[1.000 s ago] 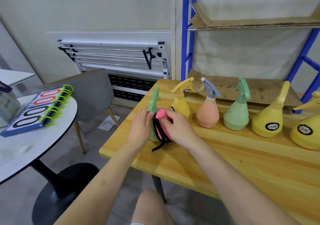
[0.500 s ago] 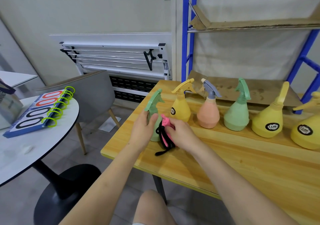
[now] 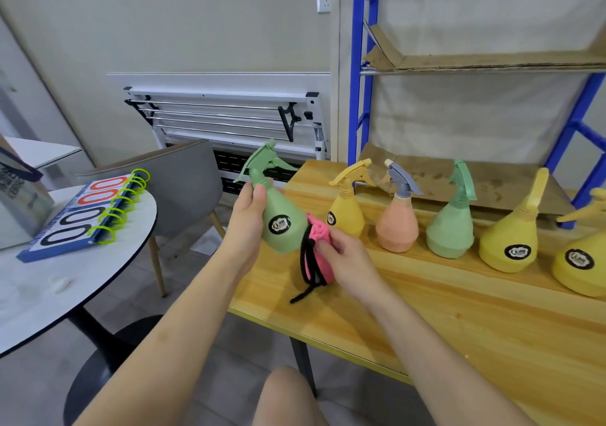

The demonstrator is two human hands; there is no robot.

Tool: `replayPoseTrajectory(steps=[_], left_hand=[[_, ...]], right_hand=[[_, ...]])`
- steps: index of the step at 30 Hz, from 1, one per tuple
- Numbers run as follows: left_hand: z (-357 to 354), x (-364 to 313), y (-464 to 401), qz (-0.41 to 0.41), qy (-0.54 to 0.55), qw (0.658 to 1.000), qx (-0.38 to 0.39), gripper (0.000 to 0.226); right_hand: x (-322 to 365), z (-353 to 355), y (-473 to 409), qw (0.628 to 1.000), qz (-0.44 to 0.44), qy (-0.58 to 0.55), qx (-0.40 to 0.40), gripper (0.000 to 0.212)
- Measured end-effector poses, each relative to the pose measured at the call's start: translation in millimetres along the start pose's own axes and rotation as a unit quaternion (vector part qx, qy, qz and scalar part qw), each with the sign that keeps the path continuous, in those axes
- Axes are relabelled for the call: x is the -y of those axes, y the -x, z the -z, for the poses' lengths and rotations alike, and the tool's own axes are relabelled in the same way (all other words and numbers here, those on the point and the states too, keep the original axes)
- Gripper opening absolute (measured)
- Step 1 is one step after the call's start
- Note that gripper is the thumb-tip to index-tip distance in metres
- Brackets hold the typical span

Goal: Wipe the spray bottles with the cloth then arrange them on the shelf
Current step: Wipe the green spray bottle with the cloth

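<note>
My left hand grips a green spray bottle, tilted to the left and lifted off the wooden table near its left edge. My right hand holds a bunched pink cloth with black trim against the bottle's lower right side. Standing in a row along the table's back are a small yellow bottle, a pink bottle with a grey sprayer, another green bottle and two larger yellow bottles.
Behind the table stands a blue-framed shelf with cardboard-lined boards. A round white table with a ring-bound flip board stands at the left. A grey chair and a folded white rack are behind.
My left hand has lifted the green bottle off the table and tilted it left, so its label now faces me. My right hand stays with the cloth against the bottle's lower side.
</note>
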State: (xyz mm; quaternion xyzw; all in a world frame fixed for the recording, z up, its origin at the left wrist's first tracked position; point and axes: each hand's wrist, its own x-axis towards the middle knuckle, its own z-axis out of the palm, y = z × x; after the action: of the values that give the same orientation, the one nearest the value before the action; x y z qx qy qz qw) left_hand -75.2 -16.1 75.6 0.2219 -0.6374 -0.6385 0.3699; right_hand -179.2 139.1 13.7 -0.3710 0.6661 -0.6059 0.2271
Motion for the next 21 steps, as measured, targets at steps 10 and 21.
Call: replayPoseTrajectory(steps=[10, 21], left_hand=[[-32, -10, 16, -0.028, 0.177, 0.983, -0.026, 0.030], [-59, -23, 29, -0.028, 0.223, 0.970, -0.094, 0.033]], right_hand=[[43, -22, 9, 0.925, -0.062, -0.372, -0.042, 0.038], [42, -34, 37, 0.971, 0.113, -0.116, -0.174, 0.060]])
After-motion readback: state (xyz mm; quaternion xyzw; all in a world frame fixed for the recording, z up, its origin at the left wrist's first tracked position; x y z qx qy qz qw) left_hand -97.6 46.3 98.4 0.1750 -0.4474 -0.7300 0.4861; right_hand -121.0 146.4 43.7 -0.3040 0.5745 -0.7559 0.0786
